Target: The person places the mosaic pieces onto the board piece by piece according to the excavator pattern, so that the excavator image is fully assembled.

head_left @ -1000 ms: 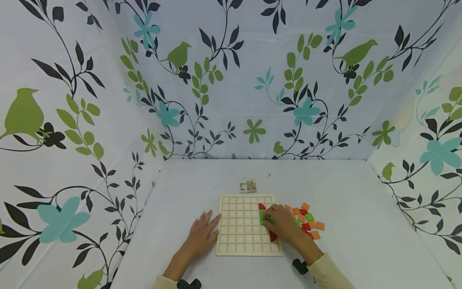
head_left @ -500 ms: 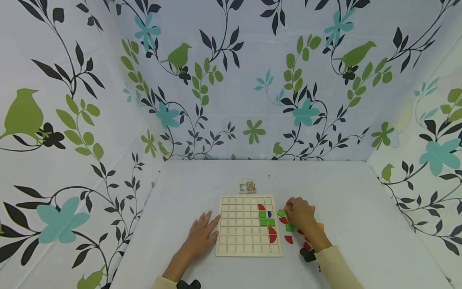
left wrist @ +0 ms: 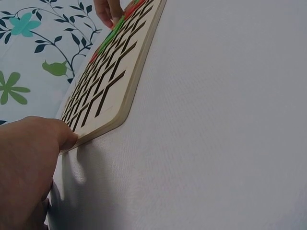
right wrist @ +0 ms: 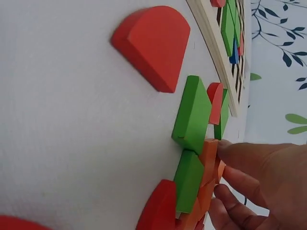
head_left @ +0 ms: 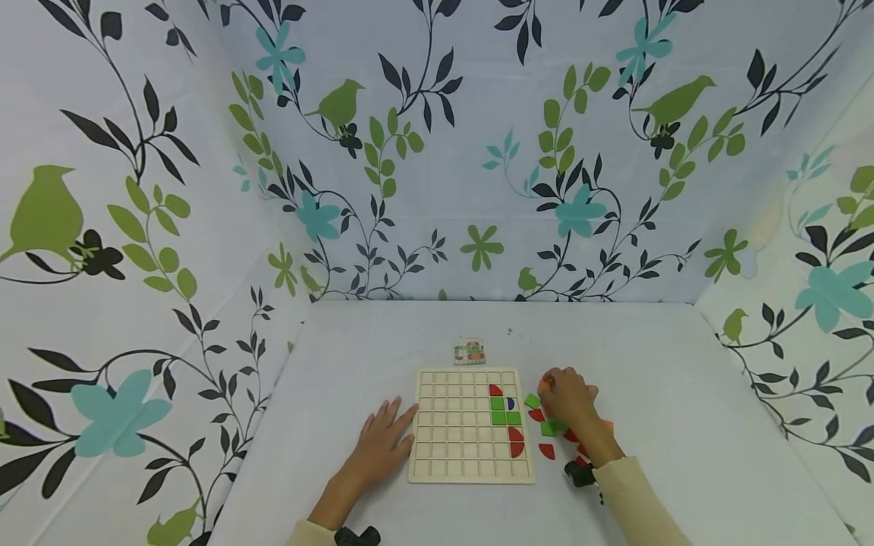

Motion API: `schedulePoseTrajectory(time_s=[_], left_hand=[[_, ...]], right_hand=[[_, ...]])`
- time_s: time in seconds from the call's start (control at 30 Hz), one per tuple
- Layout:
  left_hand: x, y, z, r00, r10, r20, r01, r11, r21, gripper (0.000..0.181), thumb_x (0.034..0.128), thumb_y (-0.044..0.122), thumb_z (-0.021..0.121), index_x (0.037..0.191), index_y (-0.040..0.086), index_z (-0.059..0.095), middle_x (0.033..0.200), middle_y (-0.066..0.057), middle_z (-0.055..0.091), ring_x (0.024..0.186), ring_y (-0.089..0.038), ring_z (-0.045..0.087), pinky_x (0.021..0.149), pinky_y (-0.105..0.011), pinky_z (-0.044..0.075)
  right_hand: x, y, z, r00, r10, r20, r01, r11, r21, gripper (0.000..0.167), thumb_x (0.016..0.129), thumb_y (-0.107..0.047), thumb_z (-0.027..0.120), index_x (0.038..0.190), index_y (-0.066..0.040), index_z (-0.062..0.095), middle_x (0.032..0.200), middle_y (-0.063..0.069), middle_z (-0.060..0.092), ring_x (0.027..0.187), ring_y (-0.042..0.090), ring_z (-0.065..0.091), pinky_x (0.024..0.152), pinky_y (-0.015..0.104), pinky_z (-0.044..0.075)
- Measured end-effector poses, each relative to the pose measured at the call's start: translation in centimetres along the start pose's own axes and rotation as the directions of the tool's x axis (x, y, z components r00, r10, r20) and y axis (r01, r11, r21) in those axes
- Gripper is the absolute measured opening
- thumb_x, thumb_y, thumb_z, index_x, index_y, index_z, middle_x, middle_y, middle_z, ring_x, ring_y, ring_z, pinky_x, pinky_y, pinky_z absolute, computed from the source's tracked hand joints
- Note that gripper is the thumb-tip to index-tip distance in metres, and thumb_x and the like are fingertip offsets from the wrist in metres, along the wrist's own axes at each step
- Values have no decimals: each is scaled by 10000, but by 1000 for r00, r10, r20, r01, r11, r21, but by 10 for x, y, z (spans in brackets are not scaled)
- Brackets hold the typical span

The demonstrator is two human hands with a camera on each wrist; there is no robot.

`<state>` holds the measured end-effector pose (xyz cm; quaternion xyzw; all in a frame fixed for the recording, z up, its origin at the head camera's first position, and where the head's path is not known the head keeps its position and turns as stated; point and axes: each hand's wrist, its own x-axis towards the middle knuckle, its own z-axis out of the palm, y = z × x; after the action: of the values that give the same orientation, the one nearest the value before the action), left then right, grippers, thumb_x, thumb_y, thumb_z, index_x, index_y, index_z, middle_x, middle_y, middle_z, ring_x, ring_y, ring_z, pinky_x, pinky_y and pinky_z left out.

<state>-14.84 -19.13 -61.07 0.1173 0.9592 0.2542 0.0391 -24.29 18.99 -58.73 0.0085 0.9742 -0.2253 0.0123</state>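
Note:
My left hand (head_left: 382, 447) lies flat on the table, fingers spread, at the left edge of a wooden grid board (head_left: 444, 447). In the left wrist view its thumb (left wrist: 67, 134) touches the board's corner. My right hand (head_left: 570, 398) is over a pile of coloured pieces right of the board. Its thumb and fingers pinch an orange tile (head_left: 544, 385), mostly covered by the hand. Green square tiles (right wrist: 193, 112) and red quarter-round pieces (right wrist: 156, 45) lie around it. On the board sit green tiles (head_left: 498, 417), red pieces (head_left: 516, 443) and a blue half-round piece (head_left: 510, 404).
A small printed card (head_left: 469, 350) lies just beyond the board. The white table (head_left: 355, 349) is bordered by patterned cloth (head_left: 410, 167) at the back and sides. Dark wrist cameras (head_left: 358, 537) are strapped near both sleeves.
My right hand has left the board, where a green tile it held now sits in the grid, and moved right to the pile, pinching an orange tile there. My left hand has stayed put.

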Motion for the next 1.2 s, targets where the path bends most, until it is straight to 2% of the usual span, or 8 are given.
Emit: schedulePoseTrajectory(time_s=[0.23, 0.43, 0.97, 1.2], left_hand=[[-1, 2, -2, 1000, -4, -4, 5, 1000, 10, 547, 1069, 284, 576, 1598, 179, 482, 1696, -211, 336, 1581, -471, 257, 1238, -709, 201], [0, 0, -1, 1000, -8, -8, 8, 1000, 9, 548, 1068, 294, 573, 1598, 188, 483, 1697, -211, 333, 1583, -474, 248, 1238, -714, 193], [0, 2, -3, 1000, -6, -4, 6, 1000, -1, 544, 1067, 265, 577, 1595, 175, 485, 1699, -213, 326, 1579, -485, 248, 1239, -711, 197], [-1, 0, 0, 1000, -3, -4, 3, 1000, 0, 540, 1070, 265, 571, 1595, 170, 486, 1699, -216, 325, 1582, -481, 244, 1238, -712, 199]], right_hand=[[2, 1, 3, 1000, 4, -9, -4, 1000, 21, 295, 991, -200, 733, 1226, -25, 696, 1178, 224, 647, 1020, 375, 602, 799, 534, 413], [5, 2, 4, 999, -31, 17, 30, 997, 67, 310, 1009, -188, 707, 1263, -12, 676, 1264, 247, 621, 1104, 399, 587, 817, 552, 421], [10, 1, 11, 993, -77, 91, 69, 993, 96, 271, 1028, -179, 687, 1254, -31, 663, 1201, 178, 622, 1093, 342, 560, 907, 575, 408], [-1, -2, 10, 994, -97, 55, 93, 993, 72, 237, 1025, -148, 657, 1232, -38, 692, 1203, 167, 642, 1090, 342, 596, 888, 586, 430]])
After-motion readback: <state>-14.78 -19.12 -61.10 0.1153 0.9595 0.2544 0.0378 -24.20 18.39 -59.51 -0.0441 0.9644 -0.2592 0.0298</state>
